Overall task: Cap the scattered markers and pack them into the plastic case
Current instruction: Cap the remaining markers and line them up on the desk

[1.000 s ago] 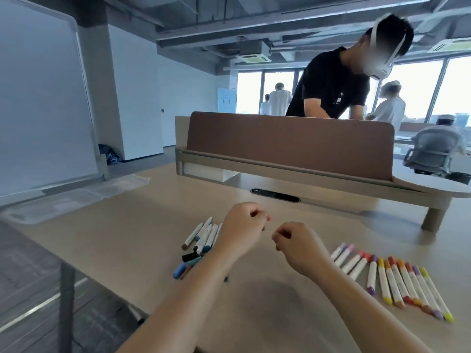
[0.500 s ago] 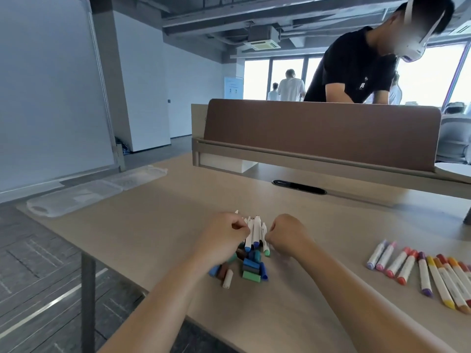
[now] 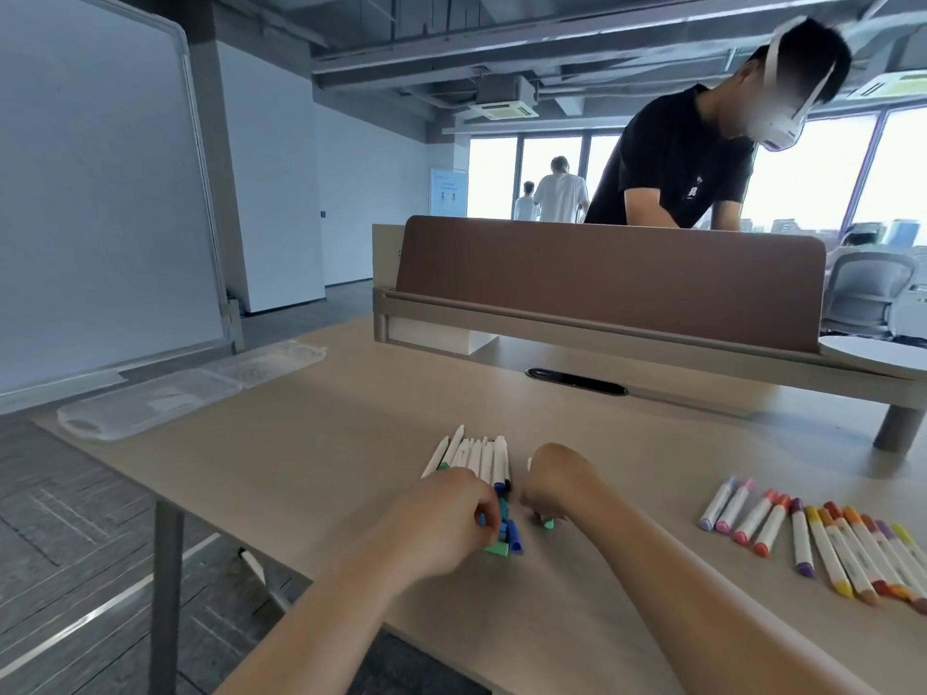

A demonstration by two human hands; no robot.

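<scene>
White marker bundle: beside it our left hand pinches a blue cap; our right hand curls, grip unclear.

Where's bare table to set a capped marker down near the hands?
Free: the wide stretch of table between the plastic case and the clustered markers; also the strip between the right hand and the marker row. Crowded: around the loose caps beside the left hand.
</scene>
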